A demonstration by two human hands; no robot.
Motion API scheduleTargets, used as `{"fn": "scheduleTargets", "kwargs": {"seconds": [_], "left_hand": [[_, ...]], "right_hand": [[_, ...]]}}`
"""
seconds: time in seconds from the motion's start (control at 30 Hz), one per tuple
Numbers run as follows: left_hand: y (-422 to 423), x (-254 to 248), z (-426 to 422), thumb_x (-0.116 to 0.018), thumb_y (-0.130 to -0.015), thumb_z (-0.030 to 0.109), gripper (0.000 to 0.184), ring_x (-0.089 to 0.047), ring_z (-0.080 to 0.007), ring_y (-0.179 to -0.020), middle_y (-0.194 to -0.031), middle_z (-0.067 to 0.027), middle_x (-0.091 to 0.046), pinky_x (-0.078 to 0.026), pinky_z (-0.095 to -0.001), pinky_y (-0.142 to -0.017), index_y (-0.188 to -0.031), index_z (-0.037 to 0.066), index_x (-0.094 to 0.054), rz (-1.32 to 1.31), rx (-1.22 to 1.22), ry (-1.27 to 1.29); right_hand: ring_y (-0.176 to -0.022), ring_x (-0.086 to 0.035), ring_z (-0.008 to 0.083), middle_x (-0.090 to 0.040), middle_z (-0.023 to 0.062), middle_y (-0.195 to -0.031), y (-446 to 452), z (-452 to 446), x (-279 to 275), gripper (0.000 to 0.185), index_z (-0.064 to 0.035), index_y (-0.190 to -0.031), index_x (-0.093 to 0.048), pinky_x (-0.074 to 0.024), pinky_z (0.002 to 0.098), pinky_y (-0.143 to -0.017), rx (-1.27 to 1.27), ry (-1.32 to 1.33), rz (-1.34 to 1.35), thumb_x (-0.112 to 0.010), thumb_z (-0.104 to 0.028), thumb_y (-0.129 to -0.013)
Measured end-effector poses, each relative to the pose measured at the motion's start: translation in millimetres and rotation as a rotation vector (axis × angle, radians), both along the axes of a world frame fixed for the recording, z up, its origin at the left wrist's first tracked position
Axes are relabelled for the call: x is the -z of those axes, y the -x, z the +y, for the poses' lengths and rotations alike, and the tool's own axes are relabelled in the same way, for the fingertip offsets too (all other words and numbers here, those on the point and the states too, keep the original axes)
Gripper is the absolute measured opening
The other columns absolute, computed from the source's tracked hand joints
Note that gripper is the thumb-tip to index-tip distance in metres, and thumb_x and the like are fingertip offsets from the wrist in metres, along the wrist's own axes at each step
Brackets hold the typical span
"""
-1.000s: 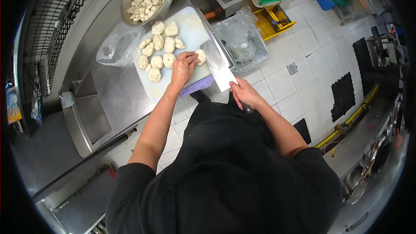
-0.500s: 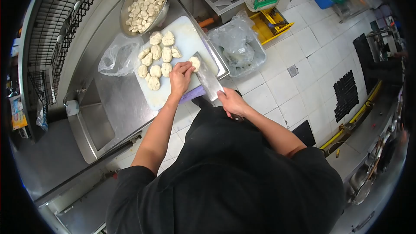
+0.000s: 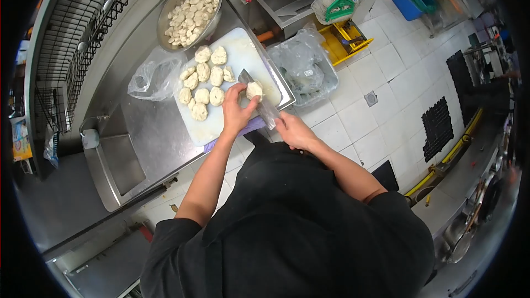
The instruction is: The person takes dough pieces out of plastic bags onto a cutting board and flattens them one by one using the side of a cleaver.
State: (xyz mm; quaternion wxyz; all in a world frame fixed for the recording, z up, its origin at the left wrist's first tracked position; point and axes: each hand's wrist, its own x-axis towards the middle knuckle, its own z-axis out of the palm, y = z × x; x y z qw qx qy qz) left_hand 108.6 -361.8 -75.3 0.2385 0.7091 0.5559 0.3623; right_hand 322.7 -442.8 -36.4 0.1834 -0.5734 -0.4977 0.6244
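Note:
My left hand (image 3: 237,111) is at the right part of a white cutting board (image 3: 237,41), its thumb and fingers around a pale dough ball (image 3: 254,91). My right hand (image 3: 294,131) is closed on a wide-bladed cleaver (image 3: 266,110), whose handle is mostly hidden by the hand. The blade points up and left, tilted, with the dough ball against its upper part. Several more dough pieces (image 3: 202,72) lie in a group on the board, left of my left hand.
A metal bowl (image 3: 217,22) of small dough pieces stands behind the board. A plastic bag (image 3: 149,80) lies on the steel counter at left. Right of the board are a clear bin (image 3: 323,85) with plastic bags and a yellow mop bucket (image 3: 331,47). A sink (image 3: 124,157) is at lower left.
My left fingers have spread from a close pinch to a wider hold around the dough ball. The cleaver has moved left and turned, its blade now seen narrower beside the ball.

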Motion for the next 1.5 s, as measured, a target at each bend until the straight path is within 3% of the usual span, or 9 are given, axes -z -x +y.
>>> {"fn": "scheduleTargets", "kwargs": {"seconds": [0.47,0.73,0.83,0.97,1.07,1.2,1.27,1.43,1.5], "left_hand": [[8.8,14.9,28.4,-0.086,-0.080,0.024,0.046,-0.058,-0.0407,-0.122,-0.137,-0.0203,-0.061,-0.048,-0.0472,-0.107,-0.117,0.002,-0.071,0.280,0.210,0.071],[18.1,5.5,162.3,-0.073,-0.083,0.011,0.039,-0.059,-0.0439,-0.120,-0.136,-0.0204,-0.062,-0.048,-0.0498,-0.107,-0.121,0.002,-0.068,0.318,0.317,-0.173],[36.8,15.0,216.5,-0.079,-0.087,0.019,0.044,-0.061,-0.0424,-0.123,-0.137,-0.0205,-0.061,-0.050,-0.0489,-0.106,-0.126,0.003,-0.067,0.481,0.319,0.039],[33.1,-23.1,198.1,-0.085,-0.082,0.045,0.089,-0.058,-0.0458,-0.127,-0.146,-0.0214,-0.056,-0.052,-0.0503,-0.106,-0.150,0.005,-0.045,0.842,0.126,0.148],[58.0,-9.4,194.8,-0.081,-0.084,0.034,0.078,-0.055,-0.0462,-0.131,-0.145,-0.0258,-0.056,-0.048,-0.0528,-0.111,-0.146,0.001,-0.049,0.956,0.206,0.342],[57.4,-21.8,153.9,-0.079,-0.083,0.026,0.074,-0.054,-0.0465,-0.131,-0.143,-0.0257,-0.057,-0.047,-0.0513,-0.113,-0.146,-0.001,-0.049,0.707,0.200,0.269],[49.1,-25.4,125.1,-0.079,-0.082,0.021,0.073,-0.054,-0.0454,-0.129,-0.142,-0.0247,-0.058,-0.048,-0.0485,-0.112,-0.145,-0.001,-0.049,0.519,0.478,-0.056],[21.8,-10.8,56.2,-0.087,-0.082,0.030,0.069,-0.056,-0.0399,-0.126,-0.141,-0.0205,-0.058,-0.049,-0.0460,-0.109,-0.138,0.001,-0.060,0.540,0.598,0.193],[19.0,-10.1,47.7,-0.086,-0.083,0.030,0.061,-0.056,-0.0391,-0.125,-0.136,-0.0188,-0.060,-0.051,-0.0459,-0.105,-0.134,0.003,-0.066,0.388,0.439,0.184]], "right_hand": [[-0.039,-0.049,0.0146,-0.053,0.0042,-0.058,-40.7,-27.4,45.0,0.031,0.0010,-0.117,-0.058,-0.0435,0.0339,-0.040,0.164,0.196,0.195,-0.047,-0.028,-0.112],[-0.042,-0.055,0.0187,-0.055,0.0064,-0.057,-5.5,106.1,57.9,0.030,0.0010,-0.108,-0.055,-0.0446,0.0378,-0.042,0.103,-0.057,0.188,-0.050,-0.029,-0.108],[-0.044,-0.056,0.0187,-0.056,0.0067,-0.059,2.6,129.4,29.1,0.031,0.0017,-0.107,-0.055,-0.0456,0.0386,-0.043,0.136,0.004,0.134,-0.050,-0.029,-0.107],[-0.043,-0.053,0.0181,-0.055,0.0077,-0.065,-19.7,93.3,2.9,0.030,0.0017,-0.111,-0.053,-0.0459,0.0375,-0.042,0.075,0.046,0.024,-0.048,-0.028,-0.108],[-0.044,-0.054,0.0162,-0.055,0.0076,-0.067,-50.0,50.6,-2.9,0.028,0.0002,-0.115,-0.053,-0.0461,0.0350,-0.042,-0.041,0.109,0.007,-0.046,-0.027,-0.110],[-0.047,-0.056,0.0139,-0.056,0.0075,-0.072,-69.9,17.4,10.0,0.027,-0.0012,-0.115,-0.054,-0.0472,0.0321,-0.042,-0.055,0.225,0.068,-0.044,-0.026,-0.112],[-0.048,-0.057,0.0141,-0.057,0.0080,-0.076,-71.9,12.0,18.7,0.025,-0.0012,-0.112,-0.053,-0.0472,0.0317,-0.041,-0.028,0.237,0.109,-0.045,-0.025,-0.111],[-0.045,-0.055,0.0143,-0.055,0.0062,-0.069,-48.7,6.7,30.9,0.026,0.0000,-0.108,-0.053,-0.0459,0.0322,-0.040,0.160,0.184,0.184,-0.046,-0.025,-0.110],[-0.040,-0.050,0.0147,-0.050,0.0039,-0.060,-37.9,9.0,41.3,0.028,0.0006,-0.103,-0.054,-0.0436,0.0334,-0.038,0.259,0.184,0.244,-0.047,-0.026,-0.109]]}}
